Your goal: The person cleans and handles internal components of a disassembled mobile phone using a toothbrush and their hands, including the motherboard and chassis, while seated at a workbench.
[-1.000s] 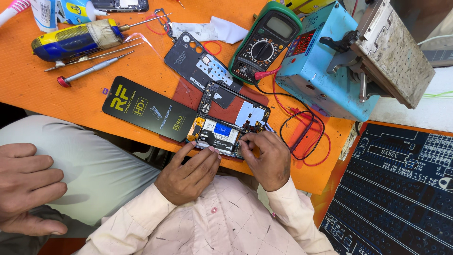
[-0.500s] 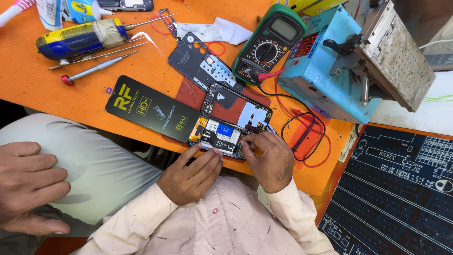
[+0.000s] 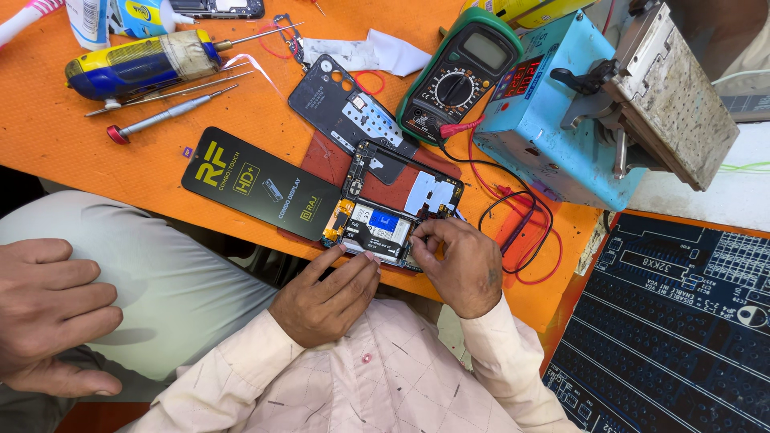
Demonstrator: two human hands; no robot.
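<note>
Head view: your left hand (image 3: 325,293) rests spread fingers on the opened phone (image 3: 393,216) at the orange worktop's (image 3: 96,168) near edge; your right hand (image 3: 457,261) pinches something tiny inside it, beside the black display box (image 3: 261,183).

We see an orange worktable (image 3: 96,152) spreading out beyond the fingers, evenly and brightly lit. Right of the fingers lies a dark blue mat (image 3: 682,321) printed with white lines. Left of them, below the table edge, the space is dark.
</note>
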